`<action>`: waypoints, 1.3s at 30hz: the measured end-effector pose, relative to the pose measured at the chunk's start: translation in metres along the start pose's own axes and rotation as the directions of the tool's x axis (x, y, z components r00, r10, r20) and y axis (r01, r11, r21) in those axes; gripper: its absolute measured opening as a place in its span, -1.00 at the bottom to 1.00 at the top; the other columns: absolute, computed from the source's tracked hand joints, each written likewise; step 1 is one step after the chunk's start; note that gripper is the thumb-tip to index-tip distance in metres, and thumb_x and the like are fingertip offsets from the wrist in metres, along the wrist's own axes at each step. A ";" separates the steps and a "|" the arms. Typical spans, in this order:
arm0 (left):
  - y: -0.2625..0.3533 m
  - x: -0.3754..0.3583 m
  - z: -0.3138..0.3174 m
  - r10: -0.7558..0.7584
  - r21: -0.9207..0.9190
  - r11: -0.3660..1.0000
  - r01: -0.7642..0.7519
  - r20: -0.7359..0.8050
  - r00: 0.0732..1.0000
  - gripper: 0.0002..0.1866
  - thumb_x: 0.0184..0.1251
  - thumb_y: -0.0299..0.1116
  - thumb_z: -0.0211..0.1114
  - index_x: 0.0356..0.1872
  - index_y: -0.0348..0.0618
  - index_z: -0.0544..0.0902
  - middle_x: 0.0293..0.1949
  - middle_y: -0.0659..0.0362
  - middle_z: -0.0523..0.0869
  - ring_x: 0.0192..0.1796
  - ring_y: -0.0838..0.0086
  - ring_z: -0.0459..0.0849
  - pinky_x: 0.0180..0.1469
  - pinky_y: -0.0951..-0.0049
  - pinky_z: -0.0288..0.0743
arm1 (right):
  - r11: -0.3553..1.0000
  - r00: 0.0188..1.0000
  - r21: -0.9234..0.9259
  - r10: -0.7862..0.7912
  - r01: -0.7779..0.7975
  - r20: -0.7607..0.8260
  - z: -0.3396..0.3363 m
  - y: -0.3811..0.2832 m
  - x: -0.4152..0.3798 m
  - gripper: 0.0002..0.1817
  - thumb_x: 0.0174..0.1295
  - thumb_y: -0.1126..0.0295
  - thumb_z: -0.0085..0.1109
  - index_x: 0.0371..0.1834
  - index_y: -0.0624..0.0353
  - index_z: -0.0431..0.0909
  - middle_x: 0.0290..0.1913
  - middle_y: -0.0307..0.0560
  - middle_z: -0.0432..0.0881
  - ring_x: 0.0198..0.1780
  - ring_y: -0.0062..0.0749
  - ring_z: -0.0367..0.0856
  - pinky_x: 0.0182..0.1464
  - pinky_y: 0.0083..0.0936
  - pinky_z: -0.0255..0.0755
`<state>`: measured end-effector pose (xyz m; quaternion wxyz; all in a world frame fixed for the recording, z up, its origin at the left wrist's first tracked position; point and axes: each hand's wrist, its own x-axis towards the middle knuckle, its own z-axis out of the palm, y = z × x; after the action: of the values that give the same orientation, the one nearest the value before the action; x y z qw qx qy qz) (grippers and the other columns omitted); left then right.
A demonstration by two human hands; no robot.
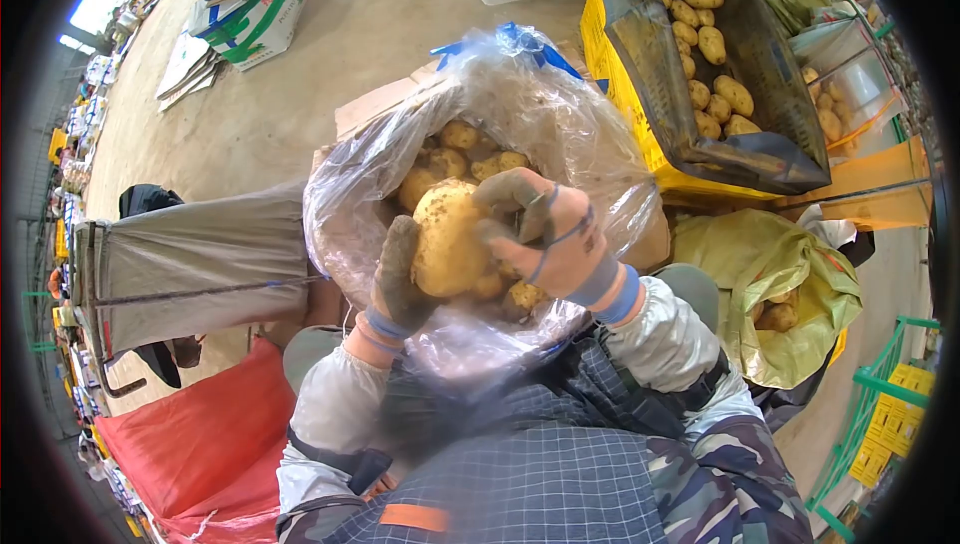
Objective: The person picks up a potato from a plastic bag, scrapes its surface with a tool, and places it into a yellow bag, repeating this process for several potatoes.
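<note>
A large yellow potato [445, 242] with dirt specks near its top is between my two gloved hands. Along its left side lies my left hand [398, 279], cupped around the edge. My right hand [548, 234] has curled fingers pressed at the potato's right side. Both gloves are soiled dark at the fingers, with blue bands at the wrists. Below them, a clear plastic bag [590, 139] lines a cardboard box [375, 104] in front of me. More potatoes [447, 162] lie inside it, partly hidden by my hands.
A yellow crate [625, 109] with a dark liner holds several potatoes at the upper right. Beside my right leg is a yellow-green sack [770, 284] with potatoes. A grey cloth-covered frame [210, 254] and a red sack [205, 434] are at left. A taped box [265, 19] stands farther off.
</note>
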<state>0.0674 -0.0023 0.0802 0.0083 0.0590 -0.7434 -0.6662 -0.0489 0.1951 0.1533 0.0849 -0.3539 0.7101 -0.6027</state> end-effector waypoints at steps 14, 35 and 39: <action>0.041 0.009 0.007 -0.317 -0.919 0.257 0.301 0.214 0.924 -0.19 0.45 0.34 0.04 0.39 -0.18 0.44 0.19 -0.07 0.64 0.13 0.12 0.68 0.19 0.17 0.61 | 0.861 0.903 0.273 0.416 -0.428 0.104 -0.014 0.011 0.007 -0.71 0.29 0.31 0.38 0.01 0.16 0.65 -0.21 -0.16 0.76 -0.20 -0.45 0.70 -0.10 -0.46 0.57; 0.020 0.002 0.008 -0.125 -0.389 0.918 0.073 -0.111 0.986 -0.51 0.67 -0.11 -0.09 0.30 -0.29 0.50 0.16 0.07 0.65 0.17 0.43 0.62 0.23 0.42 0.52 | 0.632 0.837 -0.768 0.363 0.103 0.410 0.020 0.016 -0.015 -0.57 0.27 0.15 0.21 0.08 0.16 0.44 -0.13 -0.09 0.69 -0.10 -0.21 0.74 -0.26 -0.28 0.57; 0.011 0.004 0.001 -0.058 -0.145 0.989 0.037 -0.140 0.988 -0.51 0.65 -0.07 -0.02 0.28 -0.29 0.51 0.15 0.07 0.65 0.15 0.45 0.61 0.23 0.42 0.51 | 0.562 0.875 -0.786 0.208 0.258 0.436 0.012 0.010 -0.014 -0.55 0.25 0.17 0.21 0.08 0.23 0.44 -0.17 -0.11 0.69 -0.10 -0.25 0.74 -0.27 -0.32 0.58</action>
<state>0.0628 0.0000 0.0909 0.0501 0.1239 -0.6898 -0.7115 -0.0356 0.1938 0.1371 0.0743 -0.5005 0.8576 -0.0921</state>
